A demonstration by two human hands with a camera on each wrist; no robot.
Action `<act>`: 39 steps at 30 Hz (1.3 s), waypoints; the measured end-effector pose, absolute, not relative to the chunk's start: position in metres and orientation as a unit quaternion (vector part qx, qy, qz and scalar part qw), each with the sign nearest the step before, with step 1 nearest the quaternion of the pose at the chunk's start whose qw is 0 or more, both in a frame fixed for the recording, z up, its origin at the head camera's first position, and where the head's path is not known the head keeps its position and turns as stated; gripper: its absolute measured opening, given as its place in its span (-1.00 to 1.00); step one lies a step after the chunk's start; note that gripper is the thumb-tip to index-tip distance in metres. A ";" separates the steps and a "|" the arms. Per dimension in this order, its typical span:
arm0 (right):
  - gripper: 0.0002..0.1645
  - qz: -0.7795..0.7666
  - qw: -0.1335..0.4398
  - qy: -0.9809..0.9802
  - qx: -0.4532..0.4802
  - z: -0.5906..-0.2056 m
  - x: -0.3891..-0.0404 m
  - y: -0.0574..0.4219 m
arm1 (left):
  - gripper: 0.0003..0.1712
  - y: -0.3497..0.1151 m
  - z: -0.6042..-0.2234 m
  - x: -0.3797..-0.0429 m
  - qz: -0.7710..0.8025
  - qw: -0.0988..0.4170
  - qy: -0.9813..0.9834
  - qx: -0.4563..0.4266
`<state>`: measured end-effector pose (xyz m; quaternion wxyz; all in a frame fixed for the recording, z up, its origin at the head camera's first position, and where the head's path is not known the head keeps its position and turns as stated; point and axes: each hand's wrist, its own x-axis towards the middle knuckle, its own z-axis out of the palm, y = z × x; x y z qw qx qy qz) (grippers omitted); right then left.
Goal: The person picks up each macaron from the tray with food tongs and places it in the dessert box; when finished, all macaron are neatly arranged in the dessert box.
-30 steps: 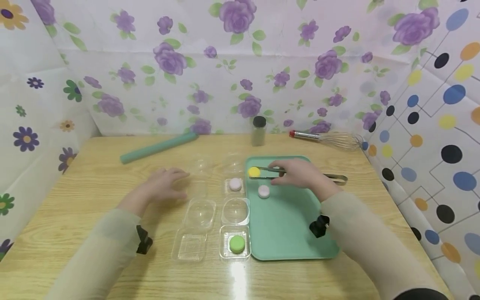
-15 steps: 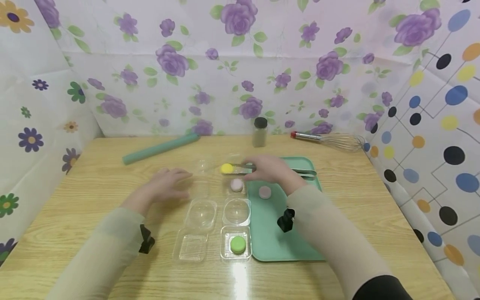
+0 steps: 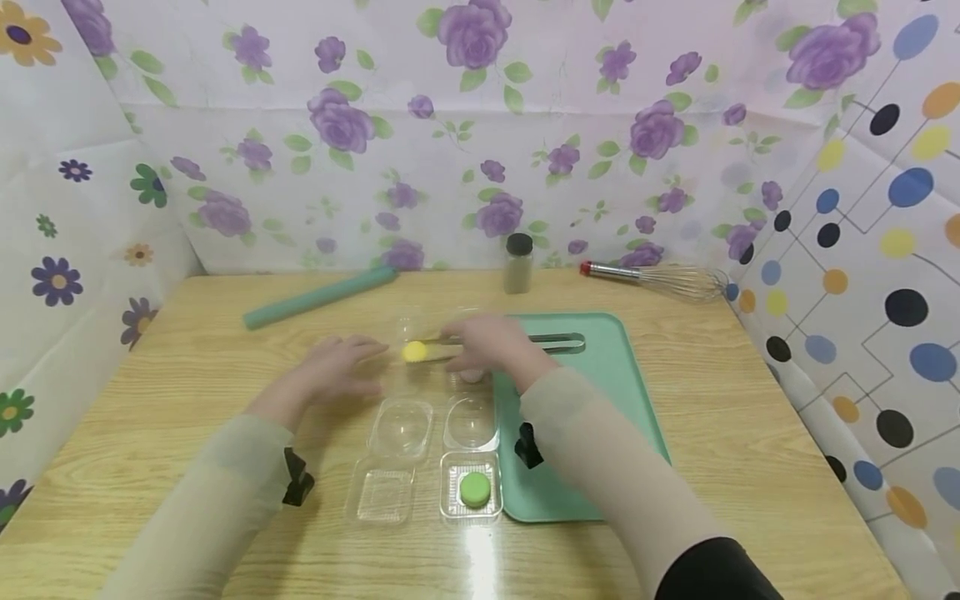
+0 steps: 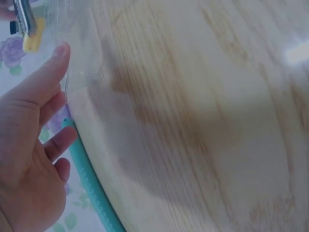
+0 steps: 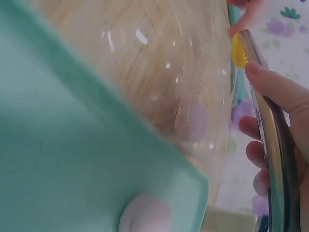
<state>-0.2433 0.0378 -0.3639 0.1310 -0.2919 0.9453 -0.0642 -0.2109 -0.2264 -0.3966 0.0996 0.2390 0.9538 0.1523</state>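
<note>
My right hand [image 3: 487, 340] grips metal tongs [image 3: 558, 344], whose tips pinch a yellow macaron [image 3: 415, 352]. The macaron hangs over the far left clear plastic box [image 3: 405, 382]. My left hand [image 3: 330, 371] is beside that box, fingers loosely spread and holding nothing; in the left wrist view a fingertip [image 4: 61, 50] lies right at the box's edge. A pale pink macaron [image 3: 471, 376] is in the far right box, partly under my right hand. Another pink macaron [image 5: 145, 216] rests on the green tray [image 3: 600, 400]. The near right box [image 3: 447, 510] holds a green macaron [image 3: 474, 489].
The near left box [image 3: 381, 493] has its lid [image 3: 401, 427] folded back. Behind the boxes are a green rolling pin [image 3: 318, 298], a jar with a black lid [image 3: 518, 265] and a whisk [image 3: 660, 279]. Patterned cloth walls border the table.
My right hand has carried the yellow macaron in the tongs leftward from the tray, past the far right box, to the far left box. My left hand has stayed nearly still.
</note>
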 end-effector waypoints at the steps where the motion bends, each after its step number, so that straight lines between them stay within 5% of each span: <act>1: -0.37 -0.055 0.129 0.946 -0.294 -0.364 -0.243 0.034 | -0.19 -0.226 -0.397 -0.211 0.150 0.098 0.954 0.240; 39: -0.44 -0.022 0.131 0.945 -0.299 -0.372 -0.236 0.007 | -0.18 -0.224 -0.395 -0.211 0.156 0.111 0.954 0.232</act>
